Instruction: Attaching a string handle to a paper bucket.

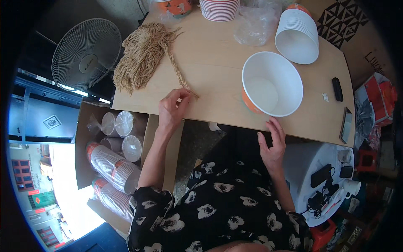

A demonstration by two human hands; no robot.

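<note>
A large heap of tan twisted cord point(142, 56) lies on the left of the wooden table, with a thin tail of strands trailing toward me. My left hand point(171, 110) is closed at the end of that tail, thumb and forefinger pinched on it near the table's front edge. On the right of the table a big white paper bucket point(270, 84) with an orange outside tilts its open mouth toward me. Just below the bucket's rim is my right hand point(273, 147), fingers apart and holding nothing; whether a fingertip touches the rim I cannot tell.
Nested white buckets point(297, 35) lie at the back right beside a clear plastic bag point(256, 25). A black object point(337, 89) and a phone point(346, 125) rest near the right edge. A carton point(82, 147) of wrapped cups stands at left, below a fan point(87, 54).
</note>
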